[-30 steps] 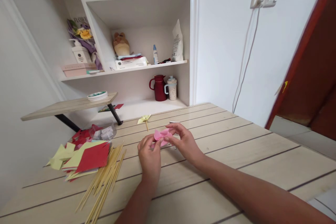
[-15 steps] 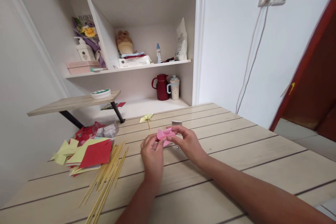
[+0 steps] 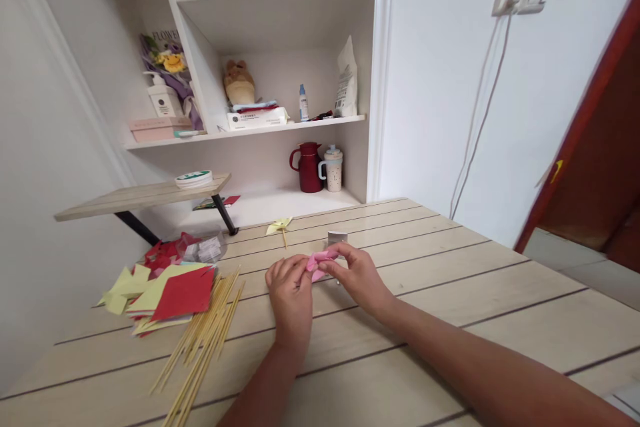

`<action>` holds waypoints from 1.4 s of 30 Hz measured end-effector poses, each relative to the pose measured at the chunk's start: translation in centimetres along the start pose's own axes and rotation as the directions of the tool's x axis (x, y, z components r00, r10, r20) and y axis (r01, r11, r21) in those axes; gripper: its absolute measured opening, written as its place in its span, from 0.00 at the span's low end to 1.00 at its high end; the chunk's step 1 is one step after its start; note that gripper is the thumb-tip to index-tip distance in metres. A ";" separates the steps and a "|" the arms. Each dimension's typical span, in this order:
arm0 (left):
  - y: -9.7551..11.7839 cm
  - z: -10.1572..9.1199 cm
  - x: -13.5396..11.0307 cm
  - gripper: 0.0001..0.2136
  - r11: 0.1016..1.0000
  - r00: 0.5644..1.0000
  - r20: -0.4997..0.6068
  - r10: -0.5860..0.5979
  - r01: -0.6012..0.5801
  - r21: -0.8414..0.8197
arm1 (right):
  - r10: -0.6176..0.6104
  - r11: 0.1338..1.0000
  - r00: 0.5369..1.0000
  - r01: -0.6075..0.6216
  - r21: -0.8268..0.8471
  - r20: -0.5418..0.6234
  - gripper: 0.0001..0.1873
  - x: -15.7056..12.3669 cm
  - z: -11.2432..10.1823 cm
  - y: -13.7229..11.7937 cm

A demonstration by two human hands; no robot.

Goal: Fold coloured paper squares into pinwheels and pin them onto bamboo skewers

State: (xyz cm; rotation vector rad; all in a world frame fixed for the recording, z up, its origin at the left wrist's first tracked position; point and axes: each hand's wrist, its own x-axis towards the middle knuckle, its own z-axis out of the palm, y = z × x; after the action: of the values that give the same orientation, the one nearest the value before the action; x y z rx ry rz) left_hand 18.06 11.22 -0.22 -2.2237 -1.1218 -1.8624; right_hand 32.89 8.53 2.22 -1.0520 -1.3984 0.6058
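Observation:
A pink paper pinwheel piece [image 3: 320, 260], its corners curled inward, is held between my two hands above the table. My left hand [image 3: 291, 283] is closed on its left side, thumb pressed against the paper. On the other side, my right hand [image 3: 361, 277] pinches it between thumb and fingers. The fingers partly hide the paper's centre. Just behind my right hand stands a small silvery container [image 3: 337, 237], with tiny shiny bits on the table below. Farther back lies a yellow paper pinwheel [image 3: 279, 225] on a short stick.
To my left lie wooden sticks [image 3: 207, 327], a red paper square [image 3: 183, 293] on a stack of sheets, and cut yellow paper [image 3: 125, 288]. A clear plastic box [image 3: 207, 247] sits behind them, near a raised wooden stand [image 3: 145, 196]. A shelf holds a red jug [image 3: 309, 167].
The pink paper is folded in tighter, and less of it shows between my fingers. My left hand has turned slightly and covers more of its left side.

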 end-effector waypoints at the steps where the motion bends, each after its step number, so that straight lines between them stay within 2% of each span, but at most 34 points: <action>1: -0.1 0.0 0.0 0.08 1.000 1.000 -0.008 0.016 -0.016 0.011 | 0.010 1.000 1.000 -0.009 0.023 -0.003 0.08 0.0 0.1 0.0; 5: -0.1 -0.1 0.2 0.08 0.999 0.999 -0.032 0.039 -0.038 0.029 | 0.063 0.984 0.998 -0.066 0.167 0.022 0.09 0.2 0.5 0.4; 12: 0.7 -0.1 0.2 0.05 0.996 0.998 -0.029 -0.055 0.053 -0.066 | 0.114 0.899 0.990 -0.138 0.416 0.081 0.12 0.4 0.5 1.0; 20: 0.9 0.2 0.0 0.03 0.972 0.985 -0.034 -0.168 0.160 -0.170 | 0.143 0.890 0.986 -0.165 0.424 0.083 0.13 0.4 0.2 0.9; 24: 1.0 0.2 0.0 0.03 0.971 0.984 -0.031 -0.174 0.166 -0.171 | 0.125 0.906 0.990 -0.140 0.400 0.063 0.13 0.3 0.2 0.8; 28: 1.3 0.1 0.0 0.03 0.987 0.991 -0.053 -0.122 0.115 -0.109 | 0.108 0.922 0.993 -0.121 0.368 0.055 0.13 0.2 0.1 0.5; 33: 1.7 -0.4 0.3 0.04 1.000 0.996 -0.088 0.031 -0.030 0.007 | 0.045 0.966 0.998 -0.056 0.252 0.051 0.09 0.3 -0.2 0.3; 38: 1.9 -0.9 0.6 0.06 0.979 0.979 -0.064 0.192 -0.186 0.086 | -0.061 0.992 0.998 0.059 0.108 0.018 0.09 0.2 -0.6 -0.1; 42: 1.9 -1.2 0.9 0.07 0.954 0.961 -0.043 0.274 -0.266 0.139 | -0.081 0.996 0.997 0.081 0.044 0.008 0.05 0.0 -0.7 -0.6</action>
State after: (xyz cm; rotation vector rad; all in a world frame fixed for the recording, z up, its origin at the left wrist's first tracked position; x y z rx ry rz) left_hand 18.06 9.70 1.65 -2.1073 -0.8528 -1.6832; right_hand 33.41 8.13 2.79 -0.9537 -1.4236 0.5808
